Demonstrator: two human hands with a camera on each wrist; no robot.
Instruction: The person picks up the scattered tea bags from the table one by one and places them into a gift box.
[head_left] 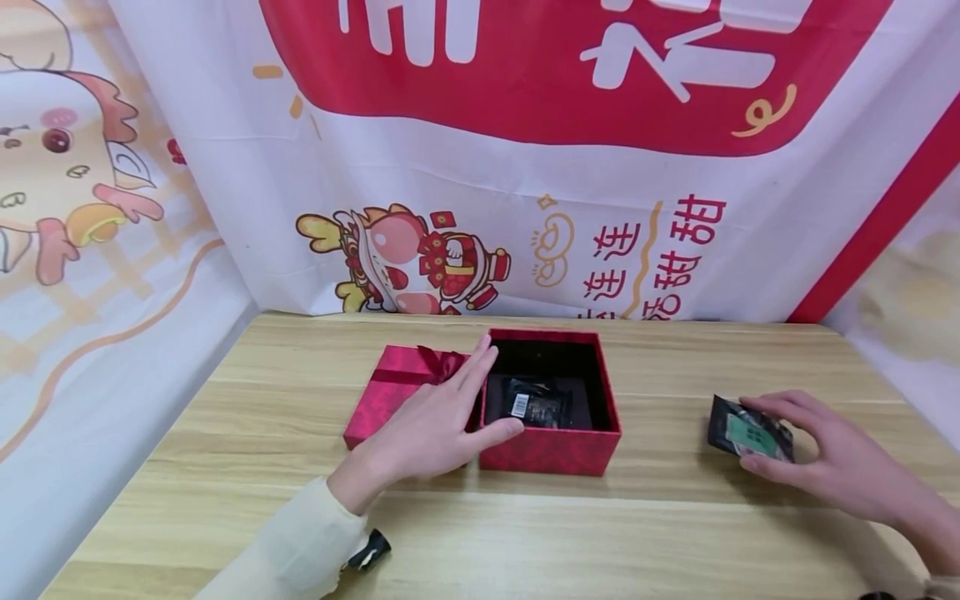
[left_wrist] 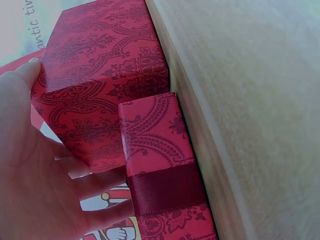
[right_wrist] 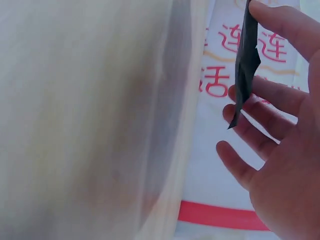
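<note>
In the head view a red patterned gift box (head_left: 551, 450) stands uncovered, with a black packet with a white label (head_left: 540, 406) lying inside. My left hand (head_left: 431, 421) rests at its left side, fingers straight along the edge and thumb near the front rim. The left wrist view shows that hand (left_wrist: 30, 165) with the thumb touching a corner of the box (left_wrist: 105, 50). Off to the right, my right hand (head_left: 832, 454) pinches a flat black packet with a green panel (head_left: 752, 433) between thumb and fingers, above the table. That packet (right_wrist: 246, 65) appears edge-on in the right wrist view.
Left of the box lies its red lid (head_left: 375, 408) with a dark ribbon bow (head_left: 442, 364), partly behind the left hand. Everything stands on a wooden table (head_left: 660, 533). A printed cloth (head_left: 450, 150) hangs behind it. By the left sleeve is a small black object (head_left: 371, 550).
</note>
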